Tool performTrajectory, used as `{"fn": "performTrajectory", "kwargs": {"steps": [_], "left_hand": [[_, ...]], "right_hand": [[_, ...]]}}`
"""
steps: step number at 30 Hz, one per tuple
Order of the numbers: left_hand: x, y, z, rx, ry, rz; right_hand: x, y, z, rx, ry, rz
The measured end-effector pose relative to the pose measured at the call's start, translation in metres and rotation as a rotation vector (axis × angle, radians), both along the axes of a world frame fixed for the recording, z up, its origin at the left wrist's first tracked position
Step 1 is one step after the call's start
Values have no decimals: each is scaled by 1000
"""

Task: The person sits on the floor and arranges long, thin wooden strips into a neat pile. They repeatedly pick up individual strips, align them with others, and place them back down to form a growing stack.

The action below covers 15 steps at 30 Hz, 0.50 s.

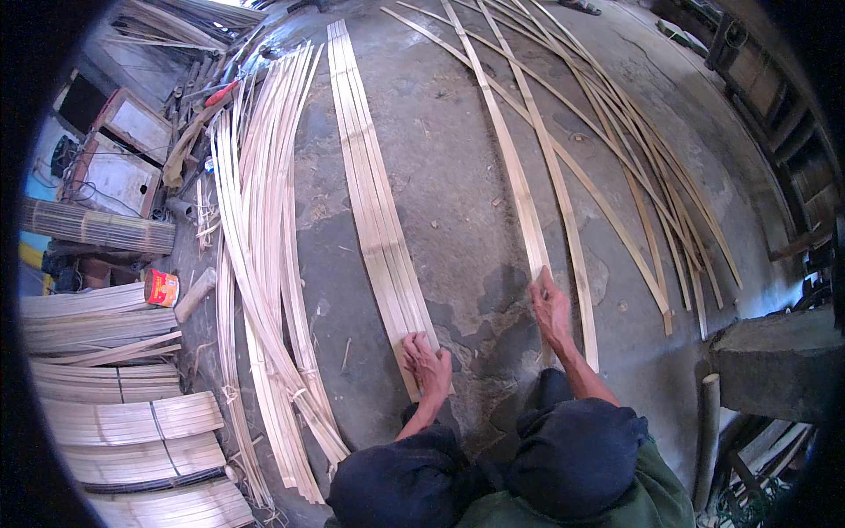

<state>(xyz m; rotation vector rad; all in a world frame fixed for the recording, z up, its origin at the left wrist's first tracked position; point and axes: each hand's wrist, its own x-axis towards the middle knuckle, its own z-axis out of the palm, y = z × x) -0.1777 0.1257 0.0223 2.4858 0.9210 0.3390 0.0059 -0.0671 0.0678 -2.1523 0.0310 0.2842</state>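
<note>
We press the left hand (429, 363) flat, fingers open, on the near end of the aligned bamboo strips (374, 207). The right hand (551, 308) pinches a single strip (515, 176). Many loose strips (634, 158) remain unplaced.

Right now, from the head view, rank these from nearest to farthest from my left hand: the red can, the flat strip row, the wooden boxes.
1. Flat strip row, under the left hand.
2. Red can, left.
3. Wooden boxes, far upper left.
</note>
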Motion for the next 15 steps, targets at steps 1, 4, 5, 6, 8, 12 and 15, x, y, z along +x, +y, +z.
{"fn": "performTrajectory", "kwargs": {"steps": [1,4,5,6,8,12,15], "left_hand": [[0,0,0,-13,-8,10],[3,3,-8,-68,-57,19],[3,2,-8,-88,-67,24],[4,-1,-9,-79,-78,23],[5,0,-5,-114,-38,66],[12,1,-3,-202,19,53],[9,5,-2,-245,37,59]], "right_hand": [[-2,0,1,-7,-18,8],[-5,11,-26,-203,-698,86],[-14,21,-30,-43,-494,151],[-27,36,-35,113,-284,214],[-59,70,-51,318,79,326],[-97,108,-62,190,64,441],[-99,121,-57,345,339,442]]}}
